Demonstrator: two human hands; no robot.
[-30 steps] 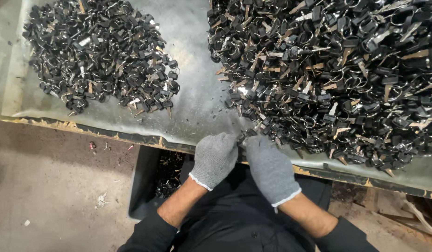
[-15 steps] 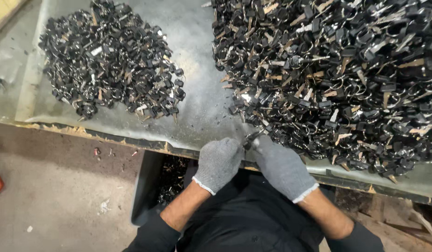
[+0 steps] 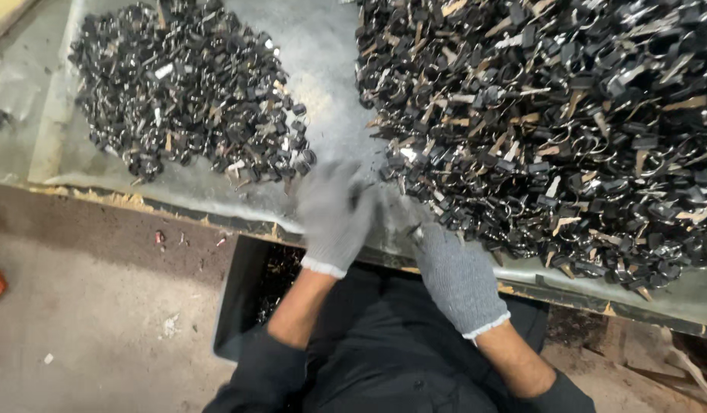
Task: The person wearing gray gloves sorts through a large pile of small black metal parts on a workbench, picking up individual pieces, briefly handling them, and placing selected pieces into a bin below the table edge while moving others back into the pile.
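Blurred, the left hand (image 3: 334, 214) hides its fingers' state; the right hand (image 3: 454, 274) pinches a small part (image 3: 417, 232) beside the large pile (image 3: 567, 122).

Two heaps of small black metal clips with shiny wire loops and tan tabs, on a grey sheet-covered worktop (image 3: 327, 84). Larger heap (image 3: 567, 122) spread over the right side, reaching down to the near edge, pieces tangled and lying at all angles. Smaller heap (image 3: 189, 92) toward the far left, well apart from the larger one, its lower fringe close to the near edge. One small dark piece (image 3: 416, 233) at the near edge, just below the larger heap, too blurred to make out.
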